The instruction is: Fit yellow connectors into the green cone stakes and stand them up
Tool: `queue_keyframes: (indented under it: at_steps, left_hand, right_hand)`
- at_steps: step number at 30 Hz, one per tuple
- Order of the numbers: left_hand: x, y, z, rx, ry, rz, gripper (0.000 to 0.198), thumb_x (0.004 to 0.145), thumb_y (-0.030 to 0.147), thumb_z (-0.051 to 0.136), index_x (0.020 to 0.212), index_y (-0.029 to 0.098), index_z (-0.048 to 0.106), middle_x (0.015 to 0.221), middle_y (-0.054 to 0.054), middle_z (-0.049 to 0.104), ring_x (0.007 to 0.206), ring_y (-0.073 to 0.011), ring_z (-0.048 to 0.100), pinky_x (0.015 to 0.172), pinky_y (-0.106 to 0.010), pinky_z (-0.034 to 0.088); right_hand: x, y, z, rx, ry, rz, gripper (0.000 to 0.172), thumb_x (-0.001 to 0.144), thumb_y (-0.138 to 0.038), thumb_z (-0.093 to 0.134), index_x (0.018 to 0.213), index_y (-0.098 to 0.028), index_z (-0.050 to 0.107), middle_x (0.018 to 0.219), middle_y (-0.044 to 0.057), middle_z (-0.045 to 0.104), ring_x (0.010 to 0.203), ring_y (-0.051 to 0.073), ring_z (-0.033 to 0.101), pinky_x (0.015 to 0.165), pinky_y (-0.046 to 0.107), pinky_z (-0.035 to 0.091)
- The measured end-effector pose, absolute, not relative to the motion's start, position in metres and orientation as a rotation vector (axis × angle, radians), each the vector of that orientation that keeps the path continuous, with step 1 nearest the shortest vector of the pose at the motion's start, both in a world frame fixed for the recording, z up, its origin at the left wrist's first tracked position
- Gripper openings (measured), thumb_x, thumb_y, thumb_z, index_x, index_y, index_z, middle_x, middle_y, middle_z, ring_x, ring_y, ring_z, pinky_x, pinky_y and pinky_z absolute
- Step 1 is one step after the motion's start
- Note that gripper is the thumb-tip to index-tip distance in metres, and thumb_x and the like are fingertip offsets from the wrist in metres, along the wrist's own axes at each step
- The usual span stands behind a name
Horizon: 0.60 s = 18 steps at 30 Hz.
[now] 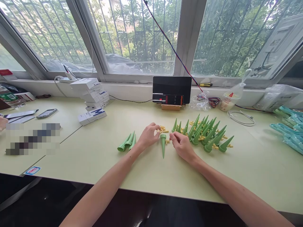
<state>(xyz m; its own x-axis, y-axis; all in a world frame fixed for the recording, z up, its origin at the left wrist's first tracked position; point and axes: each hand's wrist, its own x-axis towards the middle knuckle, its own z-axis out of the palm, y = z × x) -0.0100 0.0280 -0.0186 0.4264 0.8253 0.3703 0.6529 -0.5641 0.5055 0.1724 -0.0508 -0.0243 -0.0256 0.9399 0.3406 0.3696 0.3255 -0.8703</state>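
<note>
My left hand (pixel 149 136) rests over the table, its fingers bent and thumb apart, beside a small pile of yellow plastic valve pieces (pixel 163 129). My right hand (pixel 181 143) is closed, thumb against curled fingers; anything inside it is hidden. Between the hands one green plastic spike (pixel 163 145) lies point toward me, with a single yellow valve piece (pixel 167 142) right of its wide end. Left of my left hand lie a few plain green spikes (pixel 127 141). Beyond my right hand is a large group of green spikes (pixel 208 134) with yellow pieces fitted on several.
At the back stand a dark screen (pixel 172 86) and a phone timer (pixel 174 100) on a cardboard block (pixel 170 107). White boxes (pixel 92 94) are stacked back left. A bagged cup (pixel 228 101), a coiled cable (pixel 240 118) and bagged teal items (pixel 287 129) lie right. Another person's hand (pixel 2 122) shows far left.
</note>
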Motion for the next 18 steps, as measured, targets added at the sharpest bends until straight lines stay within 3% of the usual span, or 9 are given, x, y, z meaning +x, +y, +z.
queue_keyframes:
  at_steps: [9,18]
  left_hand:
    - [-0.0079,0.0242,-0.0192,2.466,1.250,0.746,0.019,0.089,0.021,0.049,0.088,0.019,0.068,0.094,-0.007,0.068,0.069,-0.0168,0.058,0.068,-0.029,0.044]
    - [-0.0074,0.0256,-0.0185,2.430,1.171,0.798,0.024,0.088,0.021,0.050,0.077,0.019,0.072,0.092,-0.009,0.068,0.081,-0.0205,0.064,0.079,-0.030,0.046]
  right_hand:
    - [0.1721,-0.0512,-0.0238,-1.221,-1.600,0.716,0.042,0.096,-0.051,0.043,0.071,-0.019,0.052,0.054,-0.005,0.034,0.050,0.011,0.029,0.049,0.026,0.025]
    - [0.1726,-0.0510,-0.0247,-1.221,-1.614,0.707,0.040,0.096,-0.048,0.043,0.070,-0.019,0.052,0.054,-0.005,0.034,0.050,0.012,0.029,0.050,0.026,0.024]
